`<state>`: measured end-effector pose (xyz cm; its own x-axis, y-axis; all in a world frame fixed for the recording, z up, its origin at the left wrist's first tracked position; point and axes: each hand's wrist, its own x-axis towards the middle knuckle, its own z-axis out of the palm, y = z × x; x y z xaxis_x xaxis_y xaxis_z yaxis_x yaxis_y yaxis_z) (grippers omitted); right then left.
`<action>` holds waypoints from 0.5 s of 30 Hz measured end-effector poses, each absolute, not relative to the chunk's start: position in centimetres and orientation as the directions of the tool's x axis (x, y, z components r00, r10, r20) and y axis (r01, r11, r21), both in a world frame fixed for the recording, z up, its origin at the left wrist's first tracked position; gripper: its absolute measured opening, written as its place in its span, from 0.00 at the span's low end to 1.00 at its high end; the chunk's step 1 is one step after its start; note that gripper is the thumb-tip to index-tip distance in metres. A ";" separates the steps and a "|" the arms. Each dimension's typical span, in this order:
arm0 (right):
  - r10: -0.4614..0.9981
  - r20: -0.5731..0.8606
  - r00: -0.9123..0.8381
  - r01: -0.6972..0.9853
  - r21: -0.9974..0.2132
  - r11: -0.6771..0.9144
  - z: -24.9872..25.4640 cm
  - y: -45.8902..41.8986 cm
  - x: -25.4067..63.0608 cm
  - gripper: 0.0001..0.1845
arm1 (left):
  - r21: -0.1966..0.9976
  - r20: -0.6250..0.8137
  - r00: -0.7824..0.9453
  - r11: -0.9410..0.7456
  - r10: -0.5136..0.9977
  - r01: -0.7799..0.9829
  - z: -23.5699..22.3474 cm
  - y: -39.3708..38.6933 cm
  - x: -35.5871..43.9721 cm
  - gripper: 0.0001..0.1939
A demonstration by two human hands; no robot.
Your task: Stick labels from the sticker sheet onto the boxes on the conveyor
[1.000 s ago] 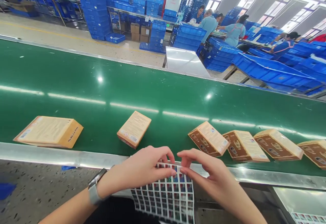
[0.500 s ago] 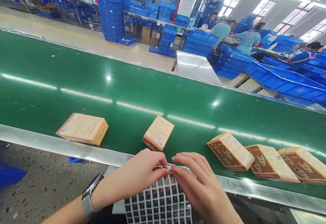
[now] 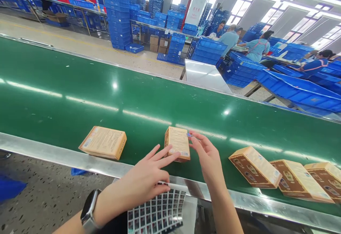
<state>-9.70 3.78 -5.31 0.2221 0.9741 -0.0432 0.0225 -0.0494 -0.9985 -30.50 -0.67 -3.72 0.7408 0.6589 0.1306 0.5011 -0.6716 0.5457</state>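
My left hand (image 3: 147, 177) pinches a sheet of small dark stickers (image 3: 157, 211) between thumb and curled fingers. Its other fingers stretch over the near end of a small tan carton (image 3: 178, 140), which lies on the green conveyor belt (image 3: 144, 95). At that carton's right edge, my right hand (image 3: 206, 150) is closed on a small bluish sticker (image 3: 189, 134) between thumb and fingertips. The sheet curves down below the belt's near metal rail, and part of it is hidden under my left hand.
Another tan carton (image 3: 103, 142) lies to the left on the belt. Several brown-and-tan cartons (image 3: 255, 168) sit to the right, close together. A metal rail (image 3: 66, 157) runs along the near edge. Beyond the belt are stacked blue crates (image 3: 117, 17), a metal table (image 3: 205, 76) and seated people.
My hands have parted from the sheet's top edge and reached forward to the middle carton. My right hand has carried off a small sticker. The cartons have shifted right in view.
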 end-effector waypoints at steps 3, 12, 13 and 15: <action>0.928 -0.095 0.359 -0.062 -0.995 -0.078 -5.8 3.7 -10.5 0.23 | 0.521 0.114 0.747 -0.679 0.655 0.516 -4.8 -0.5 -29.7 0.05; 0.765 -0.226 0.604 -0.275 -0.959 -0.066 -6.5 2.8 -12.1 0.20 | 0.484 0.111 0.781 -0.720 0.615 0.498 -4.8 -0.5 -27.9 0.05; 0.763 -0.216 0.609 -0.263 -0.963 -0.063 -6.4 2.8 -12.0 0.20 | 0.482 0.107 0.785 -0.722 0.611 0.496 -4.8 -0.4 -27.8 0.05; 0.763 -0.203 0.614 -0.227 -0.971 -0.075 -6.3 2.9 -11.6 0.21 | 0.476 0.101 0.790 -0.727 0.605 0.495 -4.7 -0.4 -27.5 0.06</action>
